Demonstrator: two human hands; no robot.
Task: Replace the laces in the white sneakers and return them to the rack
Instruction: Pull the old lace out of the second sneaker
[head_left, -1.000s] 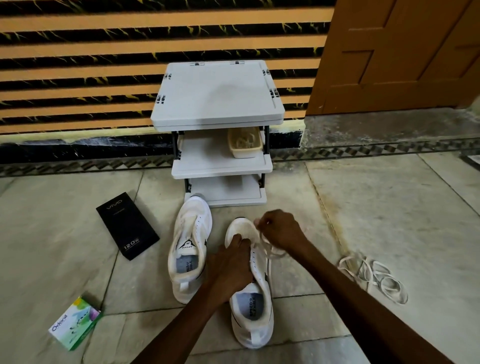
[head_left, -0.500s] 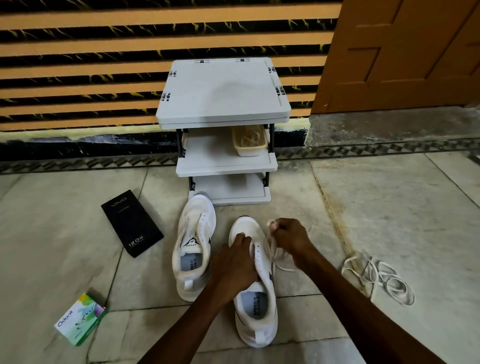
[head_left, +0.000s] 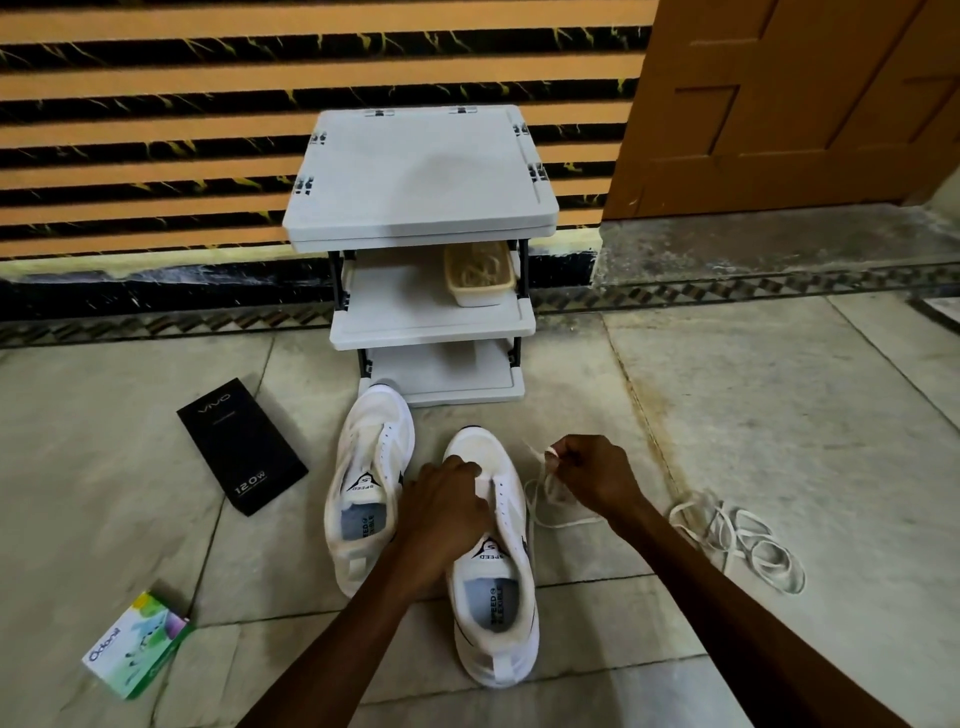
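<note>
Floor (head_left: 779, 415): sneakers (head_left: 374, 457) toes twd rack (head_left: 426, 171)

White sneakers (head_left: 431, 525), grey rack (head_left: 423, 171), black box (head_left: 241, 446), orange-and-black striped wall (head_left: 156, 130), orange-brown door (head_left: 789, 98)

Our left hand (head_left: 447, 514) lies curled over the right sneaker (head_left: 511, 512) and hides most of its tongue and eyelets, so we cannot tell whether any lacing runs there. The lace (head_left: 566, 522) pinched in our right hand (head_left: 592, 478) blurs at its upper end. What fills the beige basket (head_left: 480, 296) on the middle shelf of the rack (head_left: 421, 171) is too dim to name. The bottom shelf is largely covered by the one above. Both forearms run off the lower edge, and the door (head_left: 779, 104) is cut off at the top and right.
</note>
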